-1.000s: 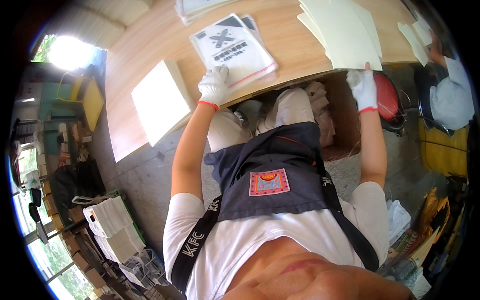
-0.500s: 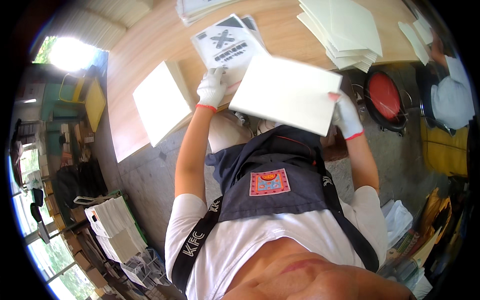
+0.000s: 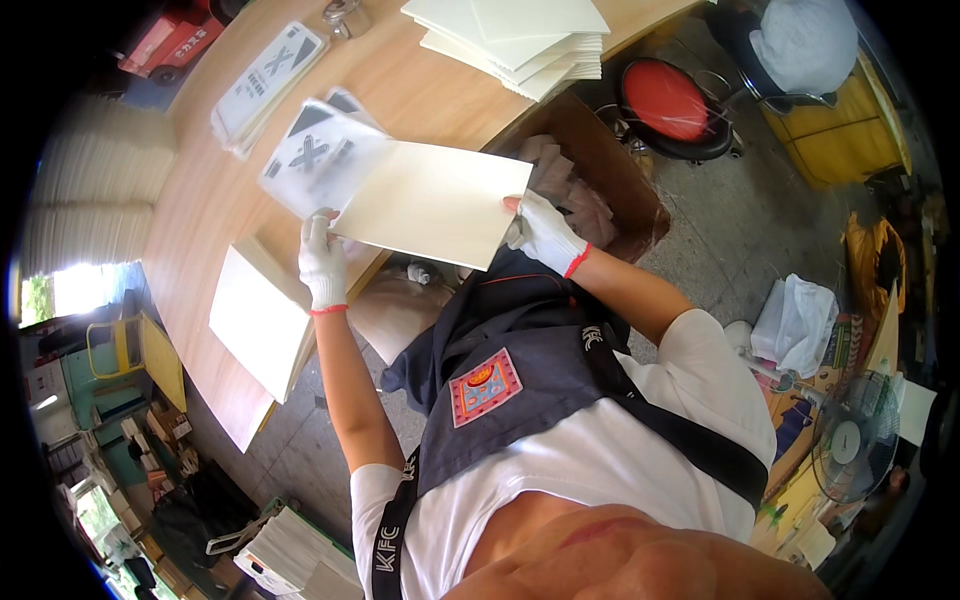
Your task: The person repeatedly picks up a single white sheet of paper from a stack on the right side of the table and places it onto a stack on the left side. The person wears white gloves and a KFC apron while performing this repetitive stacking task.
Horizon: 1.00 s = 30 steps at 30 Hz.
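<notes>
A cream-white rectangular board (image 3: 440,200) spans the space between my hands at the table's near edge. My right hand (image 3: 545,232), in a white knit glove, is closed on its right end, thumb on top. The board's left end meets a clear plastic bag (image 3: 300,165) with a dark printed cross; whether it lies inside the bag or on it I cannot tell. My gloved left hand (image 3: 322,265) is closed at the bag's near edge, beside the board's near left corner, its fingertips pinching there. A stack of white boards (image 3: 262,318) lies left of it.
More printed bags (image 3: 268,80) lie farther up the wooden table (image 3: 400,95). A stack of white boards (image 3: 515,35) sits at the back. Beyond the table's right edge are an open brown carton (image 3: 630,205), a red-seated stool (image 3: 665,100) and a fan (image 3: 855,440).
The board has moved left, its left end now meeting the plastic bag. My left hand has shifted to the bag's near edge. The whole view has turned and swung to the right.
</notes>
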Available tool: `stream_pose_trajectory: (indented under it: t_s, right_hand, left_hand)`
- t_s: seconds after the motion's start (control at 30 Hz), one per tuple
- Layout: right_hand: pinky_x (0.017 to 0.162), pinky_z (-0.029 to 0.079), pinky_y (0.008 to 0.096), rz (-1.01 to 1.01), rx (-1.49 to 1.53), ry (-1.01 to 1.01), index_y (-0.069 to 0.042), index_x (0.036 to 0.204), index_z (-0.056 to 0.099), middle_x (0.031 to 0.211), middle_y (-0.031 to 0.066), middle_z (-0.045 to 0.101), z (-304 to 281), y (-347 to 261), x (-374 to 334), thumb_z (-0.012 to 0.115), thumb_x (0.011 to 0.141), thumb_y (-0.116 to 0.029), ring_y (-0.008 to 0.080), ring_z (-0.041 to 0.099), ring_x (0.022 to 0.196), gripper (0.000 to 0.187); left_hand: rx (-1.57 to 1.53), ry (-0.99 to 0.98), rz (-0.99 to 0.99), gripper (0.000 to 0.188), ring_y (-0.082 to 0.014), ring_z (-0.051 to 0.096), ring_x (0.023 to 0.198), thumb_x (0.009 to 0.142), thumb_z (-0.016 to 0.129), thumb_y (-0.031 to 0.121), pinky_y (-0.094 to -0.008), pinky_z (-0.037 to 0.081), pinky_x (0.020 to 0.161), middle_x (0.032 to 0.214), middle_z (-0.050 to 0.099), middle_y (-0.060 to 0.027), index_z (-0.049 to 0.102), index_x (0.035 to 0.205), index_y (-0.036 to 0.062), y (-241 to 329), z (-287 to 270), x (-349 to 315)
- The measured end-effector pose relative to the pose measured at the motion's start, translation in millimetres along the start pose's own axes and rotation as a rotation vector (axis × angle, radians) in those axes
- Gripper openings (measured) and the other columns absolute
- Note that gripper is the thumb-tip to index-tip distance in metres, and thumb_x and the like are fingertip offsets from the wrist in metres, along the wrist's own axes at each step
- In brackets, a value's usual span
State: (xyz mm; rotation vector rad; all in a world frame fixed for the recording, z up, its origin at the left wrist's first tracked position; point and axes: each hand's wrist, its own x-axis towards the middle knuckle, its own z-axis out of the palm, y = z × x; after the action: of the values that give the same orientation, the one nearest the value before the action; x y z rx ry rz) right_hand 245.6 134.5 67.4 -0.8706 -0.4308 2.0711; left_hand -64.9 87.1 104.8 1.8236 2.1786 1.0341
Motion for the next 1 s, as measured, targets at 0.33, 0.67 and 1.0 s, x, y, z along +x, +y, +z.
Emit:
stream_pose_trajectory:
  t_s: [0.33,0.67,1.0]
  right_hand:
    - [0.038,0.042,0.0254,0.018,-0.094,-0.074,-0.002,0.105,0.05,0.073,0.0068,0.058,-11.6,3.5,-5.9,0.055,0.085,-0.016,0.0138,0.055,0.048,0.024]
    - [0.044,0.041,0.0246,-0.107,-0.092,0.143,-0.002,0.113,0.048,0.085,0.0051,0.06,3.9,1.4,-6.3,0.051,0.09,-0.014,0.0119,0.056,0.06,0.027]
    - [0.045,0.038,0.0235,0.019,-0.167,-0.174,-0.004,0.117,0.047,0.083,0.0026,0.06,4.3,9.3,-29.8,0.048,0.093,-0.02,0.0097,0.051,0.055,0.029]
  left_hand:
    - [0.04,0.166,-0.04,0.04,-0.0184,0.053,0.061,0.061,0.059,-0.005,-0.0322,0.045,0.058,0.088,0.056,-0.0062,0.059,0.097,0.0121,2.6,17.8,-33.3]
    - [-0.34,0.243,-0.319,0.029,-0.0164,0.053,0.06,0.067,0.053,-0.009,-0.0291,0.044,0.058,0.089,0.059,-0.0083,0.058,0.093,0.0035,-1.1,29.8,-48.2]
    - [-1.102,0.699,-0.462,0.065,-0.0182,0.058,0.093,0.083,0.059,0.001,-0.0293,0.05,0.078,0.112,0.052,-0.0106,0.022,0.136,0.0075,48.0,93.6,-61.1]
